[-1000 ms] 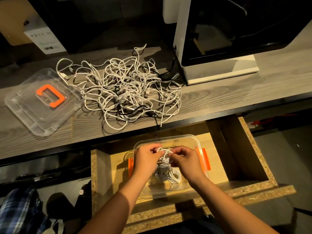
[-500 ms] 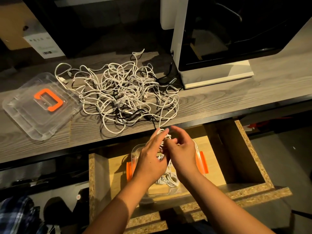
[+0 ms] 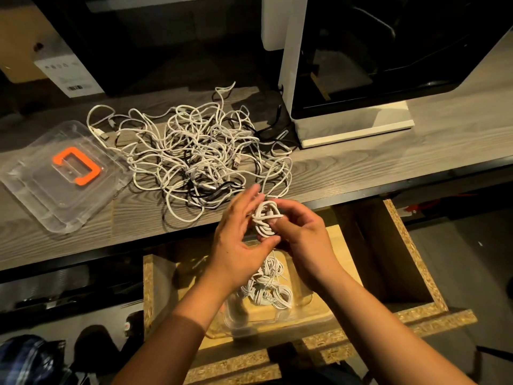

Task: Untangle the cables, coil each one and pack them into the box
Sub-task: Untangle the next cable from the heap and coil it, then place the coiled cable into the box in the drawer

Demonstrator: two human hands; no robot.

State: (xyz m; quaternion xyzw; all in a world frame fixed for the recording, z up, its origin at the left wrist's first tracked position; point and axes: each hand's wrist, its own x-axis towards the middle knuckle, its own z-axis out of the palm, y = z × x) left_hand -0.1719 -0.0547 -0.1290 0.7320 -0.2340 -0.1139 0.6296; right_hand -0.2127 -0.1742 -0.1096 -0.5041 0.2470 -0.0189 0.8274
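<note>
Both hands have come up out of the box since a second ago and now work at the front edge of the desk, just below the tangle. Between them is a small white coil: the right hand has its fingers curled round it with the thumb pressing on the wraps, while the left hand lies against its other side with fingers nearly straight and the thumb near the bottom. A white loop lies on the desk just above the coil; whether it is this cable's tail I cannot tell. The step looks like finishing this coil. To do it well, the right thumb should pin the wraps while the left feeds in any free end, tucking it under a turn so it cannot spring loose, and slack should be drawn gently so the heap does not tighten. The clear box sits in the open drawer beneath the hands, with several coiled cables inside; its lid, with an orange handle, lies on the desk to the left. A white label with a barcode shows at the back left, but its print is too small to read, and no brand is legible.
</note>
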